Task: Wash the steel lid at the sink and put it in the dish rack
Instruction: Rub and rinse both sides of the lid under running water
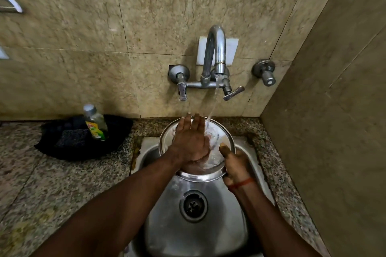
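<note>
The round steel lid [224,134] is held tilted over the steel sink [200,233], under the water running from the tap [217,52]. My right hand [236,166] grips the lid's right rim, thumb on top. My left hand [191,140] lies flat on the lid's face with its fingers spread, covering the left half. Water splashes on the lid between my two hands. No dish rack is in view.
A dish soap bottle [95,123] stands in a black tray [62,148] with a dark scrubber [72,140] on the granite counter [41,183] to the left. Tiled walls close in behind and to the right. The drain [193,205] sits mid-sink.
</note>
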